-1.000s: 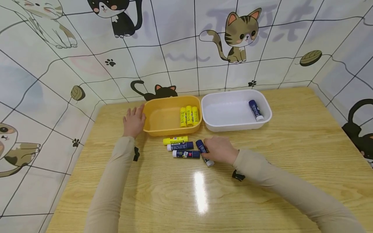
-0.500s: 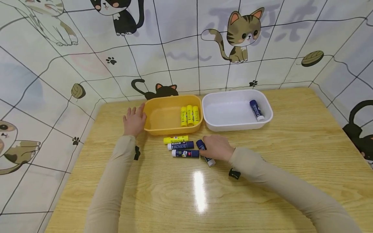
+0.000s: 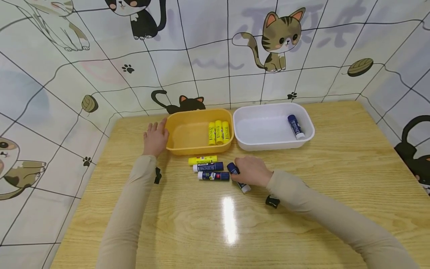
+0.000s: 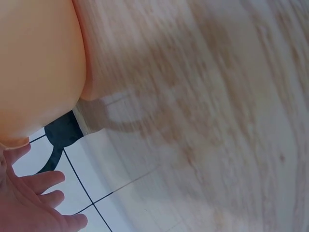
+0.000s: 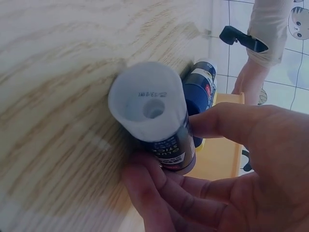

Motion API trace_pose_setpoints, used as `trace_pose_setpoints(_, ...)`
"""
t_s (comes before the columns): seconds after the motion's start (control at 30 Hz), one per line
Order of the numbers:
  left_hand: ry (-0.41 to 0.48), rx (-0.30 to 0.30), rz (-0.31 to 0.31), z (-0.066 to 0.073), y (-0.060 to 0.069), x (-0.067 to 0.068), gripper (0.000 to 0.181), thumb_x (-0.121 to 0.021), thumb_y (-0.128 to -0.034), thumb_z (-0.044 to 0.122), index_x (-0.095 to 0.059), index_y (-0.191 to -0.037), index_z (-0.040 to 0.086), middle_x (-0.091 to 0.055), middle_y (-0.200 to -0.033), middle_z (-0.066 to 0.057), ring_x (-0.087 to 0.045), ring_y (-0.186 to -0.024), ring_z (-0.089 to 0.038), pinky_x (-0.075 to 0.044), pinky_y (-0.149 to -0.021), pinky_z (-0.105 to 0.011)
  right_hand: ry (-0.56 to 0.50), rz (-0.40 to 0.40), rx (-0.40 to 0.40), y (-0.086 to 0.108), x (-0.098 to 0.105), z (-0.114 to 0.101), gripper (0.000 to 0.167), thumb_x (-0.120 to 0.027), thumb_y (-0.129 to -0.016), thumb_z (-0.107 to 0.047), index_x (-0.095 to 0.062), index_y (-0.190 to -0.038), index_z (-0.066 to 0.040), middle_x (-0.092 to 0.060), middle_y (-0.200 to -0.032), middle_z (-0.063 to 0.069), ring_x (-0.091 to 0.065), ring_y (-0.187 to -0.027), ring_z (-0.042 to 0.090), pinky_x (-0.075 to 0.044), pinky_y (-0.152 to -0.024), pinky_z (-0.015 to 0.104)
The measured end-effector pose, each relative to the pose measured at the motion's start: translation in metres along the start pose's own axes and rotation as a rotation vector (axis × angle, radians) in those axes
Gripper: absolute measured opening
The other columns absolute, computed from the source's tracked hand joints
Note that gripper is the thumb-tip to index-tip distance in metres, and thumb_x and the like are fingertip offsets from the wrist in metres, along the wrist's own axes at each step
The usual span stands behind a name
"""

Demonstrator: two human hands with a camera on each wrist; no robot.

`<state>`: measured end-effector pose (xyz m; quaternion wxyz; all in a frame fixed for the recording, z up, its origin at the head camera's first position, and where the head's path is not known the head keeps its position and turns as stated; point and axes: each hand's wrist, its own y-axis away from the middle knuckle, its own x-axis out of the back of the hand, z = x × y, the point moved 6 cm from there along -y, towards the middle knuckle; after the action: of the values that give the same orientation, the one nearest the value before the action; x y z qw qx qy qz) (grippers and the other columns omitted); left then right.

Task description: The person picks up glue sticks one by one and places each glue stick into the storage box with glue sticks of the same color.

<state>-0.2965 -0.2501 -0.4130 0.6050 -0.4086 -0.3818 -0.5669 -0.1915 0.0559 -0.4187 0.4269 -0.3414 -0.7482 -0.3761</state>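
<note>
My right hand pinches a dark blue glue stick between thumb and fingers, low over the table. Its white base faces the camera in the right wrist view. To its left lie two more blue glue sticks and a yellow glue stick, roughly parallel. My left hand rests against the left end of the yellow bin with fingers extended; in the left wrist view its fingers show beside the bin wall. Inside the bin, at its right end, are three yellow glue sticks.
Touching the yellow bin on its right, a white bin holds one blue glue stick. Both stand near the back edge of the wooden table. Behind rises a wall covering printed with cats and a grid.
Hardly anything has moved. The right hand and the blue glue stick in it have shifted very slightly; the left hand stays at the yellow bin.
</note>
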Motion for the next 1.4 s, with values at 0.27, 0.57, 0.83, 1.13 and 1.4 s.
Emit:
trace_pose_setpoints(0.27,0.031,-0.015,-0.001,-0.002,-0.002,-0.002,0.049,-0.033,-0.1032,0.018,-0.031,-0.152,0.01,-0.029,-0.149,-0.031,-0.018,-0.139,-0.048,-0.015,-0.105,-0.069,-0.005,0.002,0.018,0.003,0.001,0.002,0.028,-0.07,-0.087,-0.033,-0.058,-0.084,-0.008,-0.053,-0.064,0.001,-0.049,-0.053,0.015,-0.034,-0.044,0.026)
trace_pose_setpoints(0.57,0.003,-0.012,-0.015,0.0,0.0,-0.003,0.049,-0.031,-0.1034,0.019,-0.03,-0.152,0.008,-0.026,-0.15,-0.031,-0.017,-0.139,-0.048,-0.015,-0.105,-0.069,-0.026,-0.015,0.003,0.009,0.003,0.005,0.026,-0.07,-0.086,-0.031,-0.057,-0.081,-0.009,-0.052,-0.063,0.0,-0.048,-0.052,0.013,-0.033,-0.043,0.024)
trace_pose_setpoints(0.83,0.011,-0.013,-0.019,-0.001,0.0,-0.005,0.049,-0.032,-0.1036,0.019,-0.029,-0.152,0.008,-0.023,-0.151,-0.03,-0.016,-0.14,-0.048,-0.015,-0.105,-0.07,-0.059,-0.011,-0.001,0.013,0.006,0.01,0.026,-0.07,-0.085,-0.031,-0.056,-0.081,-0.01,-0.052,-0.063,0.0,-0.048,-0.052,0.013,-0.033,-0.044,0.024)
trace_pose_setpoints(1.13,0.013,-0.015,-0.013,-0.001,0.001,-0.004,0.049,-0.031,-0.1038,0.019,-0.029,-0.152,0.009,-0.022,-0.151,-0.031,-0.016,-0.139,-0.048,-0.015,-0.104,-0.07,-0.098,-0.002,-0.02,0.021,0.019,0.019,0.024,-0.068,-0.087,-0.029,-0.058,-0.085,-0.007,-0.054,-0.065,0.001,-0.052,-0.053,0.013,-0.039,-0.045,0.024)
trace_pose_setpoints(1.4,0.012,-0.019,-0.031,0.001,-0.001,-0.003,0.05,-0.031,-0.1034,0.018,-0.028,-0.152,0.009,-0.022,-0.151,-0.031,-0.015,-0.139,-0.049,-0.014,-0.104,-0.071,-0.083,0.038,-0.018,0.03,0.036,0.024,0.026,-0.068,-0.088,-0.031,-0.058,-0.088,-0.007,-0.053,-0.068,0.001,-0.05,-0.056,0.015,-0.037,-0.048,0.026)
